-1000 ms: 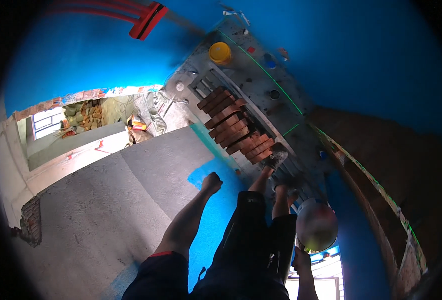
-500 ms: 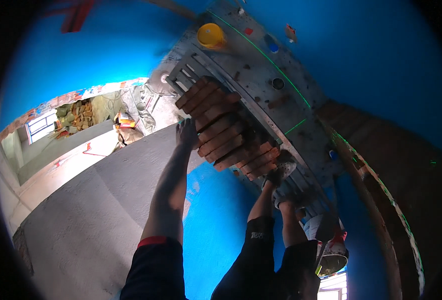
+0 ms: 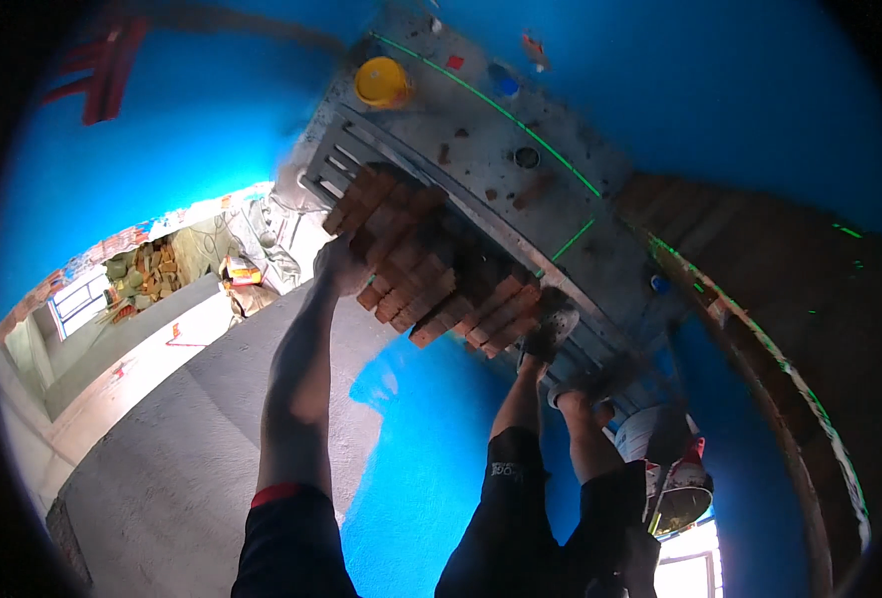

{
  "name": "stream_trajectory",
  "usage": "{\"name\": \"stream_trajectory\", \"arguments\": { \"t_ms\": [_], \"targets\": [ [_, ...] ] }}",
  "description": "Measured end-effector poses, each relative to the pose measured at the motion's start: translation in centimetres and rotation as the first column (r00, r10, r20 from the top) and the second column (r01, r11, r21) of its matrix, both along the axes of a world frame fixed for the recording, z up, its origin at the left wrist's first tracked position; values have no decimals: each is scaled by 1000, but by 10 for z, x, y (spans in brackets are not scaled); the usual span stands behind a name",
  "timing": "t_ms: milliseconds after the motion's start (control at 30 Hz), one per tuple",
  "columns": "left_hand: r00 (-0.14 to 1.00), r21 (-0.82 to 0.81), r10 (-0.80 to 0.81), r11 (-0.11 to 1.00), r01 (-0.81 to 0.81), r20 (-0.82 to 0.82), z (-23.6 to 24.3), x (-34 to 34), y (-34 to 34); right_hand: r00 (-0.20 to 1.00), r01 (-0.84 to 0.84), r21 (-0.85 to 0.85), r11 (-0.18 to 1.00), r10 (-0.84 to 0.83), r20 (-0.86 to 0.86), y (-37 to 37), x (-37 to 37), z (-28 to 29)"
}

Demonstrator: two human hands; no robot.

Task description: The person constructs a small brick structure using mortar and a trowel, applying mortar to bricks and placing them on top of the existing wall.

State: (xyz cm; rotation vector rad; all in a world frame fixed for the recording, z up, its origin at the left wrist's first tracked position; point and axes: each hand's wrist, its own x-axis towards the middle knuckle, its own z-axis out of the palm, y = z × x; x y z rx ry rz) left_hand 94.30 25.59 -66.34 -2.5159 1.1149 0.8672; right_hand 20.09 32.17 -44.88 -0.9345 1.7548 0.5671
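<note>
Heaped bricks (image 3: 411, 284), reddish-brown, lie in rows on a grey slatted platform (image 3: 416, 151). My left hand (image 3: 339, 267) is at the left edge of the heap, against the brick ends. Motion blur and shadow smear its fingers, so I cannot tell whether they grip a brick. My left forearm rises from the lower edge, out of a dark sleeve with a red cuff. Out of the picture is my right hand. My feet stand on the platform, one shoe (image 3: 558, 324) close beside the near end of the bricks.
Below the platform, the grey floor holds a yellow bucket (image 3: 382, 83), a small round container (image 3: 527, 157) and scattered fragments. A white bucket (image 3: 650, 434) is at the lower right. Blue wall surfaces surround me; a grey wall (image 3: 192, 419) and opening are at left. Green lines cross the floor.
The whole view has shifted, so the bricks, platform and yellow bucket sit further left. My left hand stays at the left side of the bricks and is blurrier.
</note>
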Motion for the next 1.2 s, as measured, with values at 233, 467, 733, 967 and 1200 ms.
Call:
{"name": "stream_trajectory", "arguments": {
  "t_ms": [233,467,733,967,1200],
  "targets": [
    [861,-193,308,891,-410,-405,176,-8,-4,974,214,-194,957,-193,120,25,13,-18],
    [-123,246,267,499,-831,-956,397,-83,33,904,357,162,920,-384,188,-20,57,59],
    [-791,704,-116,392,-593,-601,375,-228,67,951,211,-125,970,-174,255,-45,65,144],
    [-879,777,-477,552,-303,-4,469,-353,11,983,118,-68,991,-107,152,-22,-19,138],
    [-659,331,-434,617,-714,-614,595,-336,-10,874,461,-149,875,-418,248,-15,-47,155]
  ]
}}
